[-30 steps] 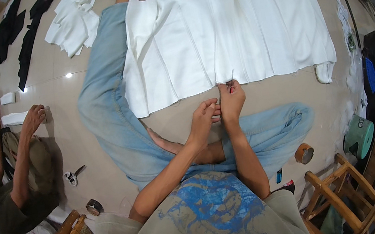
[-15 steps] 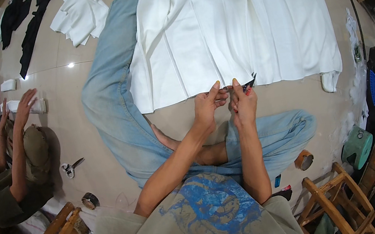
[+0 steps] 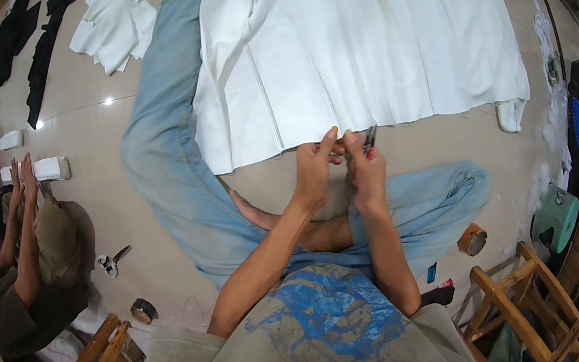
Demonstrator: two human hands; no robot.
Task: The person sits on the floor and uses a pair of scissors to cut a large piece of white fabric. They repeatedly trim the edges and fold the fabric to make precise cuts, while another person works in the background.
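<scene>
A row of overlapping white fabric panels (image 3: 351, 42) lies spread on the floor in front of me. At its near edge, my left hand (image 3: 313, 171) is closed, thumb and forefinger pinched together; whatever they hold is too small to make out. My right hand (image 3: 367, 175) sits just beside it, the two thumbs almost touching. A small pair of scissors (image 3: 371, 136) with dark blades and a bit of red is gripped in the right hand, blades pointing away from me by the fabric's edge. The fingers hide most of the handle.
To the left, a co-worker holds both hands (image 3: 24, 180) over a white stack (image 3: 54, 169). White-handled scissors (image 3: 110, 265) and a tape roll (image 3: 143, 310) lie on the floor. Another roll (image 3: 472, 239), a green object (image 3: 556, 218) and a wooden stool (image 3: 528, 302) are at right.
My right hand has shifted slightly left and nearer me, bringing the scissors closer to my left hand. The left hand barely moved. The co-worker's hands have come together and lower.
</scene>
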